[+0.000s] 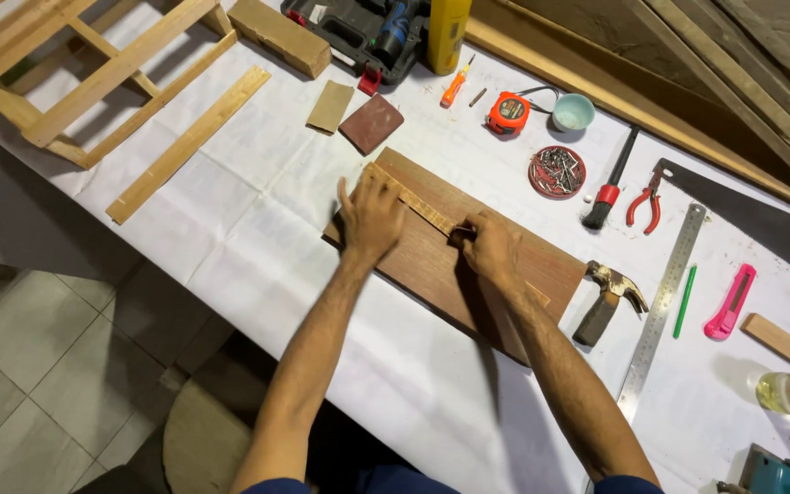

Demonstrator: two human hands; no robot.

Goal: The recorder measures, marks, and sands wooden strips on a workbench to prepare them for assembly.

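A reddish-brown board [432, 265] lies on the white-covered table [258, 229]. Across it runs a thin pale wooden strip [418, 205]. My left hand [369, 218] presses flat on the strip's far-left part, fingers spread. My right hand [491, 249] is closed around a small dark tool, its tip touching the strip near the middle; what the tool is I cannot tell. A claw hammer [607, 300] lies just right of the board.
A steel ruler [665, 306], green pencil [684, 302], pink utility knife [730, 302], red pliers [644, 203], a dish of nails [557, 172], an orange tape measure [507, 113] and a handsaw [742, 215] lie to the right. Sandpaper pieces [369, 123] and a wooden frame [75, 73] are at the far left.
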